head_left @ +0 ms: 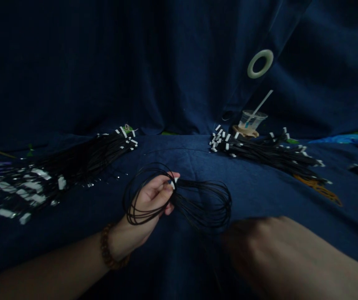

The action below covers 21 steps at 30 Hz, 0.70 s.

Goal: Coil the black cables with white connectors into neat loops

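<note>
My left hand (154, 193) is closed around the middle of a looped bundle of thin black cable (208, 202). A white connector (174, 182) sits between the thumb and fingers. Loops of the cable spread to both sides of the hand, some passing over its back and wrist side. My right hand (247, 246) is low on the right, beside the right-hand loops, smeared by motion. Its fingers are hidden, so its hold cannot be made out. Loose cable strands run down between the two hands.
A pile of black cables with white ends (73, 158) lies at left, another pile (257, 150) at right. Behind the right pile stand a clear plastic cup (253, 120) with a stick and a tape roll (260, 63). Orange bands (319, 189) lie at right on dark blue cloth (179, 156).
</note>
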Tool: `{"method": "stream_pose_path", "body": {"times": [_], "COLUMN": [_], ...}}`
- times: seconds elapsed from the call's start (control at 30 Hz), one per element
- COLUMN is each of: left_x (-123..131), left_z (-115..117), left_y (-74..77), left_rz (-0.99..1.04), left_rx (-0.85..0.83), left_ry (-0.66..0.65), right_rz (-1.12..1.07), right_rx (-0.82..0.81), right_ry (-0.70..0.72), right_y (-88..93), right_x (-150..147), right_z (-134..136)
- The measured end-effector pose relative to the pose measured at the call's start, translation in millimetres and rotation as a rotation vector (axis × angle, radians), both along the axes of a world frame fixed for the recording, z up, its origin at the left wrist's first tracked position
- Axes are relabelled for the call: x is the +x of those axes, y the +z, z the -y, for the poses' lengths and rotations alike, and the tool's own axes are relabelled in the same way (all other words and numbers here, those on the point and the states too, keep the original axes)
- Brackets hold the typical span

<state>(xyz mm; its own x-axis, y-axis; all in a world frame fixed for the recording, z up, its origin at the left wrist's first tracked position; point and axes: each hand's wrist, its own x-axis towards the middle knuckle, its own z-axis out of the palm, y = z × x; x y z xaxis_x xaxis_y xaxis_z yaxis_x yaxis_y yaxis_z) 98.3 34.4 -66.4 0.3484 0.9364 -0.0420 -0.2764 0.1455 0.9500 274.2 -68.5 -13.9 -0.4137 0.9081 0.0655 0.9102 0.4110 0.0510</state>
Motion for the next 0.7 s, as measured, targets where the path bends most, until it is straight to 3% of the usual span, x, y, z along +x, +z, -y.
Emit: {"method": "stream_pose_path", "body": {"times": [0.17, 0.4, 0.53, 0.7], "left_x": [0.4, 0.5, -0.6, -0.9], "left_z": [2.8, 6.3, 6.1, 6.3], "left_y": [0.9, 2.7, -0.9, -2.2], "left_rz": [0.012, -0.035, -0.059, -0.050], "left_rx": [0.042, 0.120, 0.182, 0.113], "left_ry": [-0.030, -0.052, -0.093, -0.089], "right_rz": [-0.184, -0.583, -0.591, -0.561], "right_rx": [-0.135, -0.153, -0.154, -0.131], "right_ry": [-0.079, -0.007, -0.034, -0.057], "right_y": [-2.4, -9.2, -15.1, -14.2], "right_x": [-19.6, -24.7, -27.5, -28.2], "right_z": [-21.3, -37.0, -37.2, -36.1]}}
